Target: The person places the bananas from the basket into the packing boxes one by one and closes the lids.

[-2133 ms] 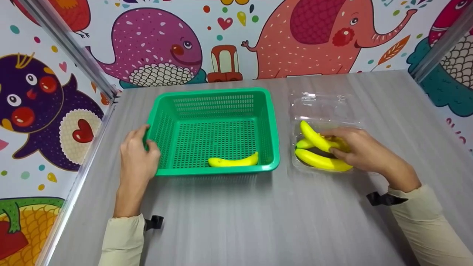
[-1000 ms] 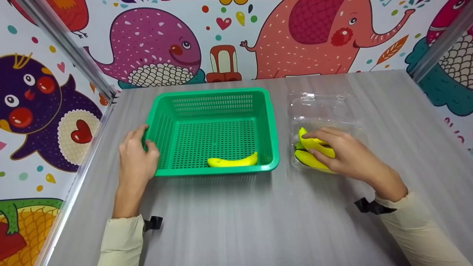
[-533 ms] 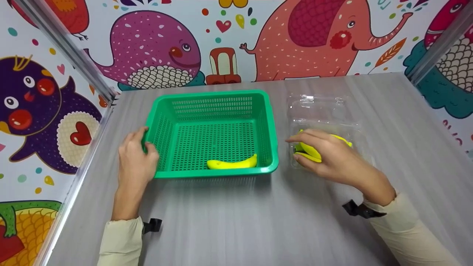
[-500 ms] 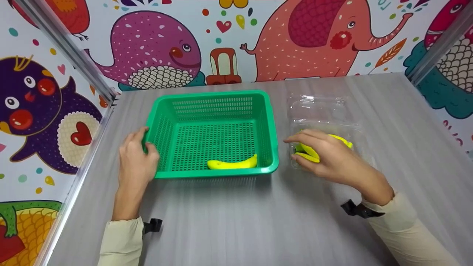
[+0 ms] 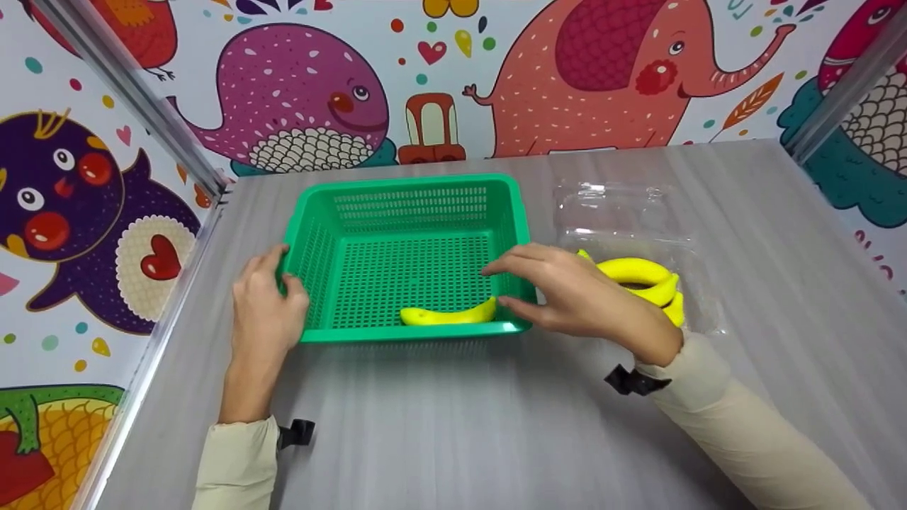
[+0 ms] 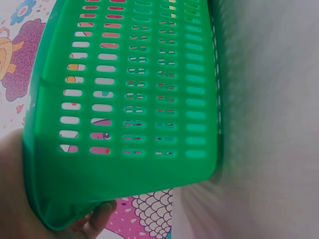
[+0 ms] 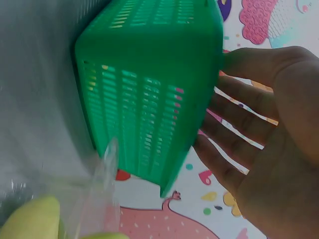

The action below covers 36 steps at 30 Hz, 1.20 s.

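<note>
My left hand (image 5: 267, 304) holds the green plastic basket (image 5: 418, 333) by its left rim; in the left wrist view, fingertips (image 6: 102, 214) show past the basket's corner. One yellow banana (image 5: 450, 314) lies inside along the basket's near wall. Over the basket's right rim is my right hand (image 5: 577, 294), its fingers extended and spread, holding nothing. The right wrist view shows its palm (image 7: 284, 129) beside the rim. Several more bananas (image 5: 634, 270) sit in a clear plastic clamshell box (image 5: 701, 290) to the right, partly hidden by the right hand and wrist.
The clamshell's clear lid (image 5: 623, 212) lies folded back behind the bananas. Metal frame posts (image 5: 131, 92) and cartoon-printed walls (image 5: 305, 92) border the grey table (image 5: 425, 425) at the back and sides.
My right hand has come off the bananas in the clamshell and moved left to the basket's right rim, carrying nothing. The bananas in the box have shifted. The left hand stays put.
</note>
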{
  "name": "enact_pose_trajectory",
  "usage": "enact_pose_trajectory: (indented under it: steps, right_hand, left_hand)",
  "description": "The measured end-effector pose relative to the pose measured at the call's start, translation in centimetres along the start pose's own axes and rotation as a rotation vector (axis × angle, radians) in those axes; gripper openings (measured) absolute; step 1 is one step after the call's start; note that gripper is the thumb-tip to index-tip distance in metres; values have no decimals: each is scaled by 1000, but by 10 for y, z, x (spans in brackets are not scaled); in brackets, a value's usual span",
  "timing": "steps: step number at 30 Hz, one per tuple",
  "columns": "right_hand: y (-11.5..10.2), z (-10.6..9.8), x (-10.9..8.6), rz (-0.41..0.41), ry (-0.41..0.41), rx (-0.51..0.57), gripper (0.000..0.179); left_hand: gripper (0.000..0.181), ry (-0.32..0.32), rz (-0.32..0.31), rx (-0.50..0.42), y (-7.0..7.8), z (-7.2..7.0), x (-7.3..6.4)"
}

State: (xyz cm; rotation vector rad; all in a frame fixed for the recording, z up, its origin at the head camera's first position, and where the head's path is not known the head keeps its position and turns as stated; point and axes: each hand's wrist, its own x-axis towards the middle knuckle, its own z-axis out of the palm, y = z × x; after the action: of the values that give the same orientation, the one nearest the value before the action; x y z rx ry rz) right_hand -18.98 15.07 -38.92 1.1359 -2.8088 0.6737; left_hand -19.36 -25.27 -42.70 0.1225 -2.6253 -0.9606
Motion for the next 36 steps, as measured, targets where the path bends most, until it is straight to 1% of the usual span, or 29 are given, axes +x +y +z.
enact_pose_trajectory:
  steps: [5, 14, 20, 29, 36]
  right_hand:
    - [-4, 6, 11, -35, -27, -5, 46]
    - [-10, 13, 29, -27, -92, 10, 54]
    - [-14, 20, 42, -45, -141, 13, 52]
    - [-20, 27, 55, -67, -184, 27, 54]
    - [-17, 31, 65, -48, -235, 19, 58]
  left_hand:
    - [49, 11, 13, 0, -1, 1, -1]
    - [50, 5, -7, 6, -4, 1, -4]
    - [49, 4, -12, 3, -4, 1, -6]
    - [49, 10, 4, 5, -1, 0, -3]
    - [48, 30, 27, -7, 0, 1, -1]
